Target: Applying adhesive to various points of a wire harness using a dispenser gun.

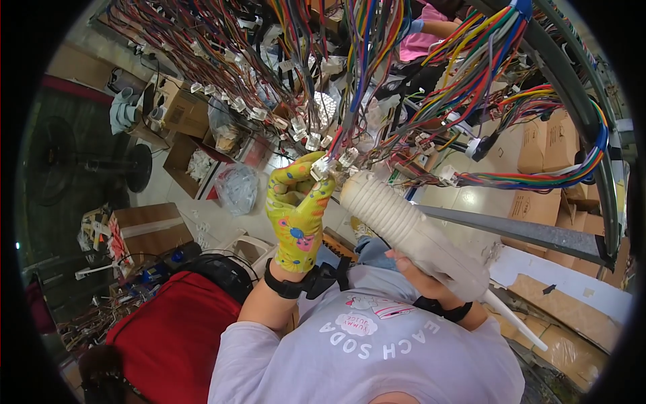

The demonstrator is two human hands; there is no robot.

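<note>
My left hand (296,215), in a yellow patterned glove, pinches a white plastic wire connector (320,169) between thumb and fingers. Coloured wires (356,111) run up from this connector into a hanging bundle. In my bare right hand (424,279) is a whitish glue gun (420,236) with a ribbed barrel, and a white stick (518,322) juts from its rear. The gun's front end lies close beside the held connector and its neighbour (348,157); whether they touch cannot be made out. The gun's body hides part of my right fingers.
Many wire harnesses (202,47) with white connectors hang ahead from a dark curved frame (572,81). A grey metal bar (518,229) crosses at right. Cardboard boxes (151,229), a plastic bag (237,188) and a red cloth (171,330) surround me. A person in pink (424,40) is beyond the wires.
</note>
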